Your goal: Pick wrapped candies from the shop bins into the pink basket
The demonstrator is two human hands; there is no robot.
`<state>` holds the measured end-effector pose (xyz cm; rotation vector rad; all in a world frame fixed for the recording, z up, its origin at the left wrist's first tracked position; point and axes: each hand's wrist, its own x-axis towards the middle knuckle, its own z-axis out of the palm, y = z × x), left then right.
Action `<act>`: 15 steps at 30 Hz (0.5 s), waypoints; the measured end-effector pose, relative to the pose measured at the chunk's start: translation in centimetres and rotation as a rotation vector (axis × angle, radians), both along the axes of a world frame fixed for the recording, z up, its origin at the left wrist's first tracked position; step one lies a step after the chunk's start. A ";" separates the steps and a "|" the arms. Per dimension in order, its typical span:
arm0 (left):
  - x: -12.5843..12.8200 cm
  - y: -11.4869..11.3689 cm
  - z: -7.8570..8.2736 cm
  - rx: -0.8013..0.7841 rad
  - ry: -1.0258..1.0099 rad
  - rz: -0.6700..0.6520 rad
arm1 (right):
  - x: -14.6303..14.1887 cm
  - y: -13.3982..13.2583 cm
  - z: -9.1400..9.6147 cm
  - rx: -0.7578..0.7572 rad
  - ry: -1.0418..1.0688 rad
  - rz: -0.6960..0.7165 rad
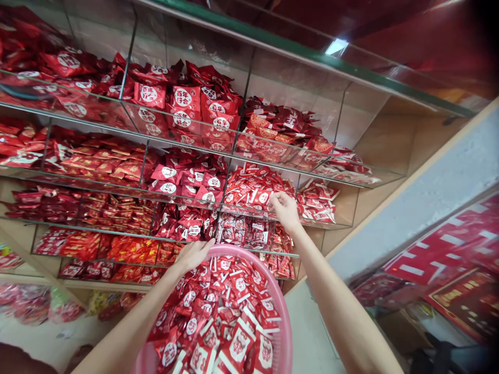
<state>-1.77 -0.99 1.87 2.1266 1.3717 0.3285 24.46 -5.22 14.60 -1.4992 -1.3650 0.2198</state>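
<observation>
A pink plastic basket (285,332) full of small red and white candy packets (230,311) is held up in front of a glass display shelf. My left hand (194,254) grips the basket's far rim, fingers curled over its edge. My right hand (284,209) reaches into a glass compartment holding red and white packets (253,192), fingers bent down among them; whether it holds one is hidden.
Tiers of glass bins (187,140) filled with different red sweets cover the wall ahead. A beige wall edge (421,197) runs on the right, with red decorations (448,259) beyond it. Bagged goods (35,306) lie low on the left.
</observation>
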 end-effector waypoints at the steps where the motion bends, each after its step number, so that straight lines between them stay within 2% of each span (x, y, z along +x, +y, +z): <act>1: -0.1 0.1 -0.1 -0.001 -0.002 -0.001 | -0.4 -0.7 0.1 0.030 0.026 0.018; 4: -0.3 0.3 -0.4 -0.008 -0.002 -0.005 | -1.8 -3.5 -0.4 0.023 0.002 0.122; 9: -0.6 0.6 -0.9 0.001 0.004 -0.003 | -3.6 -7.8 -3.4 -0.322 -0.436 0.420; 12: -0.6 0.7 -1.0 0.008 0.001 -0.024 | -4.1 -8.8 -4.9 -0.483 -0.713 0.447; 15: -0.5 0.9 -1.0 0.016 0.008 -0.043 | -4.7 -9.0 -5.4 -0.627 -0.904 0.466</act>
